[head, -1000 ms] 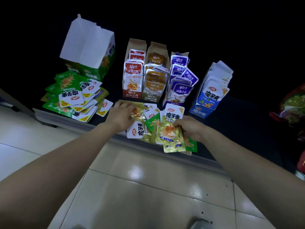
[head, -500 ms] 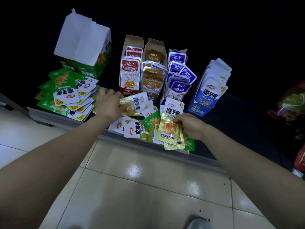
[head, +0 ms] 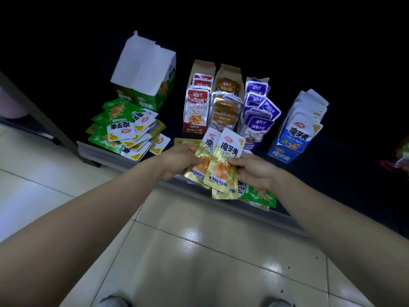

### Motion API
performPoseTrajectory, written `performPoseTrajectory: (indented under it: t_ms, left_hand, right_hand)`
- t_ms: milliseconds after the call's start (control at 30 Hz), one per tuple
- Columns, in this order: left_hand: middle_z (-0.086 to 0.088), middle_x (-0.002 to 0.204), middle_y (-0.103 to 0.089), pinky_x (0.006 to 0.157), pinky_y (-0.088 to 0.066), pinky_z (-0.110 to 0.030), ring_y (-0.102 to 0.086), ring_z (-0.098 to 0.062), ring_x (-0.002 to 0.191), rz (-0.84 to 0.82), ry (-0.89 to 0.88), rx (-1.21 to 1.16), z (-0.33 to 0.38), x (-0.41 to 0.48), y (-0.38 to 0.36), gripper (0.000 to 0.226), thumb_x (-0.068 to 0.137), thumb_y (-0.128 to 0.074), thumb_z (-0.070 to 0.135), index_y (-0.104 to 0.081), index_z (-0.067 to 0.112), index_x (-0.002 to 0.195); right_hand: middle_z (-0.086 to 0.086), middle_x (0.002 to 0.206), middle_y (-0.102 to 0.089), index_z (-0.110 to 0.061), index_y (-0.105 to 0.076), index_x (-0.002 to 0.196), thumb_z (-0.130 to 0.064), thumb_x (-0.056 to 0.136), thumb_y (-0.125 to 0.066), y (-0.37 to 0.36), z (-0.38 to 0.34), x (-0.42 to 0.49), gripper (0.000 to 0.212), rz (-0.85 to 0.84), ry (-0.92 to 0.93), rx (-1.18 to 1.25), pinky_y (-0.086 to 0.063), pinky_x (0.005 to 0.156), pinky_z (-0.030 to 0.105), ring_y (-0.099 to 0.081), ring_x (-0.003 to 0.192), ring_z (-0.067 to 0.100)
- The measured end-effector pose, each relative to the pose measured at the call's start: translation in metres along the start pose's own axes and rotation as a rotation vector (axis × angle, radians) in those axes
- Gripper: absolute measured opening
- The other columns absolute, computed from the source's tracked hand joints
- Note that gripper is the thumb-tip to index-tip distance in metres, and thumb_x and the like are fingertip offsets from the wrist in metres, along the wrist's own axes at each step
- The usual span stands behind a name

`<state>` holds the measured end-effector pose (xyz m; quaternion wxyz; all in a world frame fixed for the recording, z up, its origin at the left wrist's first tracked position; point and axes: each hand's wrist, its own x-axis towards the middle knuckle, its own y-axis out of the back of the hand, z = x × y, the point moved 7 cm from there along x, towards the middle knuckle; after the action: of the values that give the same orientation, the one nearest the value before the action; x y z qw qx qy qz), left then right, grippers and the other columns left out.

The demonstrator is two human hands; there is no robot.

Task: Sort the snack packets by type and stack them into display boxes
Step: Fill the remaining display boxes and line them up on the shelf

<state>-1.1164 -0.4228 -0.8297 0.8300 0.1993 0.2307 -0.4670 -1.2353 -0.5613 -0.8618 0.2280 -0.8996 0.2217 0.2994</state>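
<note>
Gold foil: a fanned bunch of gold packets (head: pixel 221 171), white-topped with an orange picture, is held in the air over the front rim of the dark shelf (head: pixel 104 155). We record the left hand (head: pixel 179 160) gripping the bunch from its left side, fingers curled round the rear packets. The right hand (head: pixel 254 171) pinches it from the right, thumb on the front packet.

Green, loose: we list a pile of green packets (head: pixel 119 131) at the shelf's left end, many turned about with their white tops showing. Some stray green packets (head: pixel 259 196) lie at the shelf's rim beneath the right hand.

Green, boxed: the green display box (head: pixel 155 100) stands just behind the pile, its white lid flap (head: pixel 143 65) raised. We cannot tell what it holds.

Red: the red display box (head: pixel 194 127) stands near the middle of the shelf, with red-topped packets upright in a row inside it.

Brown: the brown display box (head: pixel 228 74) stands just beside the red one on its right, filled with brown packets leaning forward.

Purple: the purple display box (head: pixel 254 140) comes next to the right, its purple packets fanned and uneven.

Blue: the blue display box (head: pixel 285 151) stands apart at the right, packed with blue-and-white packets.

Floor: we note pale glossy tiles (head: pixel 199 251) below the shelf and a shoe tip (head: pixel 110 302) at the bottom edge.
</note>
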Motion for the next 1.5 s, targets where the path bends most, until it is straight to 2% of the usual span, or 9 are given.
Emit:
performPoseTrajectory:
  t_ms: [133, 300, 400, 500, 667, 833, 1167, 1333, 1500]
  left_hand:
    - [-0.016, 0.115, -0.066, 0.096, -0.051, -0.045, -0.065, -0.028, 0.104, -0.098, 0.008, 0.012, 0.001, 0.003, -0.019, 0.039, 0.093, -0.062, 0.008, -0.051, 0.004, 0.130]
    - [-0.010, 0.098, -0.068, 0.076, -0.056, -0.035, -0.066, -0.025, 0.088, 0.073, -0.192, 0.279, 0.011, 0.021, -0.007, 0.009, 0.095, -0.059, 0.014, -0.065, 0.010, 0.090]
    - [-0.006, 0.123, -0.063, 0.092, -0.046, -0.039, -0.050, -0.030, 0.121, 0.341, -0.336, 0.814, 0.021, 0.036, 0.017, 0.024, 0.094, -0.059, 0.023, -0.062, 0.016, 0.117]
    - [-0.004, 0.156, -0.032, 0.110, -0.028, -0.042, -0.016, -0.032, 0.146, 0.255, -0.225, 1.036, 0.007, 0.056, 0.016, 0.052, 0.097, -0.052, 0.029, -0.036, 0.020, 0.146]
    - [-0.012, 0.143, -0.039, 0.103, -0.030, -0.039, -0.027, -0.034, 0.131, 0.353, -0.193, 1.280, 0.003, 0.067, 0.018, 0.065, 0.093, -0.055, 0.042, -0.030, 0.021, 0.149]
    - [-0.015, 0.109, -0.059, 0.080, -0.036, -0.037, -0.048, -0.034, 0.105, 0.462, -0.310, 1.006, 0.012, 0.065, 0.030, 0.031, 0.090, -0.062, 0.031, -0.061, 0.012, 0.115]
    - [-0.009, 0.082, -0.068, 0.059, -0.053, -0.044, -0.065, -0.029, 0.069, 0.758, -0.538, 0.471, 0.035, 0.002, 0.069, 0.021, 0.094, -0.056, 0.028, -0.052, 0.013, 0.108]
    - [-0.005, 0.084, -0.065, 0.065, -0.053, -0.029, -0.065, -0.014, 0.070, 0.218, -0.268, 0.052, 0.024, 0.005, 0.018, 0.015, 0.096, -0.057, 0.007, -0.052, 0.007, 0.110]
    - [-0.011, 0.091, -0.067, 0.070, -0.056, -0.025, -0.065, -0.020, 0.082, -0.052, -0.254, 0.081, 0.019, 0.002, -0.017, 0.010, 0.098, -0.052, 0.006, -0.062, 0.006, 0.100]
  right_hand:
    - [0.014, 0.112, -0.068, -0.004, -0.055, 0.124, 0.002, 0.098, -0.046, 0.003, 0.000, -0.005, 0.027, 0.003, 0.019, 0.027, -0.059, 0.082, 0.037, -0.068, 0.095, 0.022]
    - [0.020, 0.118, -0.065, 0.001, -0.055, 0.121, 0.003, 0.096, -0.051, 0.028, 0.000, -0.006, 0.026, 0.128, 0.018, -0.067, -0.052, 0.095, 0.044, -0.065, 0.102, 0.029]
    - [0.019, 0.116, -0.067, 0.001, -0.055, 0.124, 0.002, 0.093, -0.056, 0.046, 0.003, -0.006, 0.030, 0.217, -0.005, -0.174, -0.050, 0.099, 0.047, -0.065, 0.103, 0.031]
    - [0.018, 0.115, -0.068, -0.001, -0.056, 0.123, 0.003, 0.092, -0.059, 0.056, 0.009, -0.003, 0.032, 0.255, -0.016, -0.213, -0.051, 0.097, 0.047, -0.066, 0.100, 0.030]
    - [0.016, 0.113, -0.070, -0.002, -0.059, 0.122, 0.001, 0.091, -0.062, 0.058, 0.013, 0.002, 0.031, 0.259, -0.031, -0.251, -0.052, 0.096, 0.046, -0.067, 0.099, 0.028]
    - [0.019, 0.118, -0.068, -0.004, -0.060, 0.119, 0.000, 0.092, -0.061, 0.059, 0.013, 0.003, 0.027, 0.252, -0.041, -0.229, -0.048, 0.101, 0.050, -0.063, 0.108, 0.033]
    - [0.024, 0.131, -0.058, 0.005, -0.051, 0.129, 0.001, 0.097, -0.048, 0.031, 0.003, -0.001, 0.032, 0.117, -0.041, 0.077, -0.044, 0.104, 0.049, -0.060, 0.114, 0.031]
    - [0.016, 0.106, -0.069, 0.000, -0.059, 0.115, -0.001, 0.099, -0.044, 0.001, -0.009, -0.008, 0.022, 0.004, 0.022, 0.167, -0.046, 0.100, 0.049, -0.067, 0.097, 0.025]
    - [0.017, 0.113, -0.067, -0.001, -0.052, 0.126, -0.003, 0.101, -0.041, -0.006, -0.015, -0.010, 0.028, -0.028, 0.049, 0.146, -0.051, 0.096, 0.046, -0.067, 0.100, 0.025]
